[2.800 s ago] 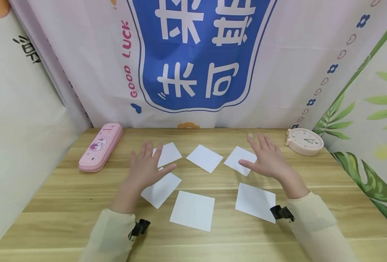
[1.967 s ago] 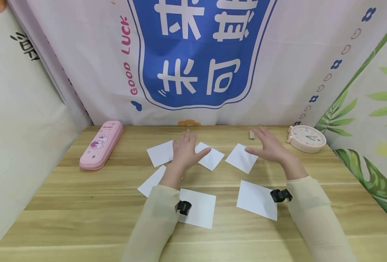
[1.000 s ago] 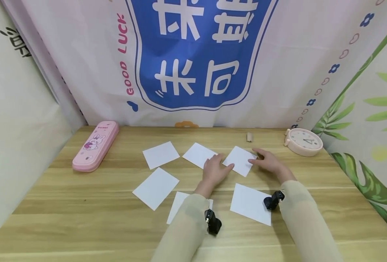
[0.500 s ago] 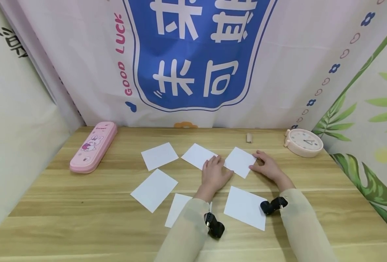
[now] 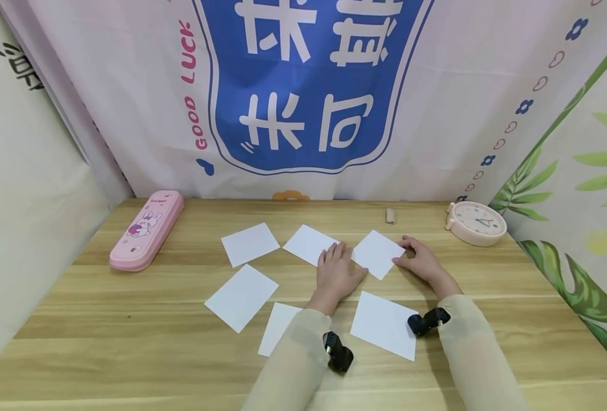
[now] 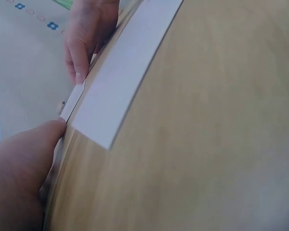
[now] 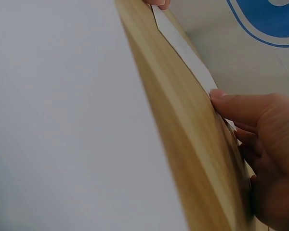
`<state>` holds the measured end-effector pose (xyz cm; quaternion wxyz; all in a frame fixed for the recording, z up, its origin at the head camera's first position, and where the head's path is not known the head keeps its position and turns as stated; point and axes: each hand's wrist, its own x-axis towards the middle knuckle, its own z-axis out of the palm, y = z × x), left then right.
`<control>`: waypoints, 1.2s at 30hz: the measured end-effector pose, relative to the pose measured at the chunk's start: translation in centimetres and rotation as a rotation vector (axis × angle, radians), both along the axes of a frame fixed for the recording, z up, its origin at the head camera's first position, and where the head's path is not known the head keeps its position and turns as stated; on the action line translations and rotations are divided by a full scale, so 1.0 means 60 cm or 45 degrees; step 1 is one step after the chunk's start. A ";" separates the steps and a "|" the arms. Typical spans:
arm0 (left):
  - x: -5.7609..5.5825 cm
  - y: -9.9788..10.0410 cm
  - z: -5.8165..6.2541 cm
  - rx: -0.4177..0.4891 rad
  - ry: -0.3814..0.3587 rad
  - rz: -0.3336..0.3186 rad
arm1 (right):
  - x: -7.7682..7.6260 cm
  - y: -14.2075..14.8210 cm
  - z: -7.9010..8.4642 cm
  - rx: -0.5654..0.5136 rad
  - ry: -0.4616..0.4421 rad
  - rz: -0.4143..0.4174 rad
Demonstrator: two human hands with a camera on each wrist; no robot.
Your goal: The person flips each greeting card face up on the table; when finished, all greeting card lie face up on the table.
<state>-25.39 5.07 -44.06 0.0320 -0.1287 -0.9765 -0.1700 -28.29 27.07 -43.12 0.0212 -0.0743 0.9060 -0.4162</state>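
A white square card (image 5: pixel 378 254) lies on the wooden table between both hands in the head view. At its right corner the right hand (image 5: pixel 423 265) pinches the edge, thumb on the near side and fingers beyond. My left hand (image 5: pixel 334 275) rests palm down at the card's left corner, with its thumb touching the near edge; its other fingertips reach over the neighbouring white card (image 5: pixel 307 242). In the left wrist view a strip of the square card (image 6: pixel 73 102) shows between the two thumbs. The right wrist view has the right thumb (image 7: pixel 236 103) on the card's edge.
More white cards lie around: a far-left card (image 5: pixel 250 244), a left card (image 5: pixel 242 298), a partly covered card (image 5: pixel 278 328) under the left sleeve, and a near-right card (image 5: pixel 384 325). A pink pencil case (image 5: pixel 146 231), small beige block (image 5: pixel 391 216) and round clock (image 5: pixel 477 222) stand farther back.
Both hands came down from above the table, the left moving right, to the far-right card. Over the last half second that card has turned slightly, its right corner shifting rightward.
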 end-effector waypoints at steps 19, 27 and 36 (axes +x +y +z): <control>0.003 0.005 0.004 0.063 0.043 0.066 | 0.004 0.003 0.004 -0.002 -0.049 -0.023; 0.001 0.006 0.001 -0.044 -0.025 0.032 | 0.004 0.003 0.009 0.210 -0.060 0.147; 0.001 0.002 0.004 -0.053 -0.025 0.023 | -0.001 0.008 0.015 0.312 -0.152 0.255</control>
